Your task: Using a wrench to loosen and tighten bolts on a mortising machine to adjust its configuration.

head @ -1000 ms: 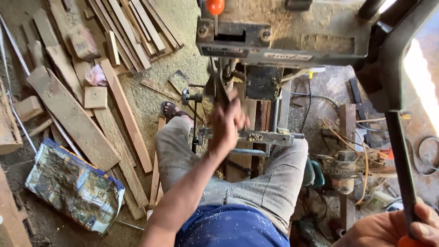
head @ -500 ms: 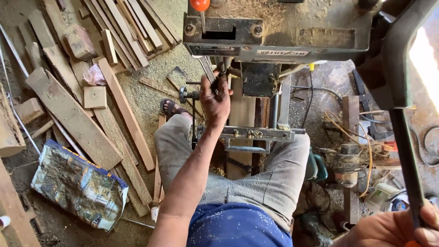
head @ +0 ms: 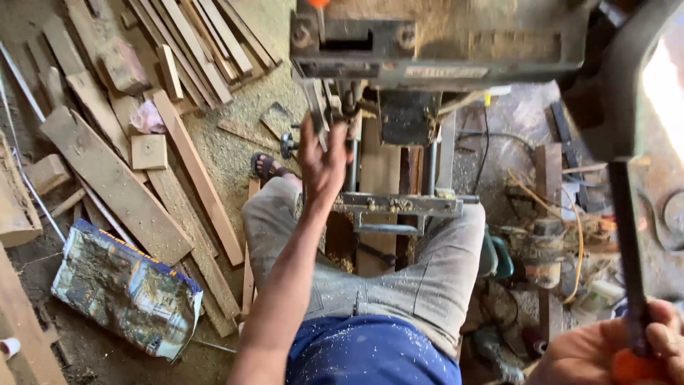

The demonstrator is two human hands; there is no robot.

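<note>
The left hand (head: pixel 322 158) is raised under the head of a sawdust-covered mortising machine (head: pixel 442 43), its fingers curled about the metal parts near the chisel (head: pixel 347 107); whether anything is truly gripped there cannot be told. The right hand (head: pixel 627 349) is clenched on the orange-tipped end of the long dark lever (head: pixel 625 242), low and far to the right of the left hand. A wooden workpiece (head: pixel 377 178) is seen standing just right of the left hand, behind the clamp bar (head: pixel 399 207). The step in hand is judged to be setting up at the chisel. Before the lever is pulled, fingers would need to be cleared. Loose planks (head: pixel 107 171) lie left of the left arm.
</note>
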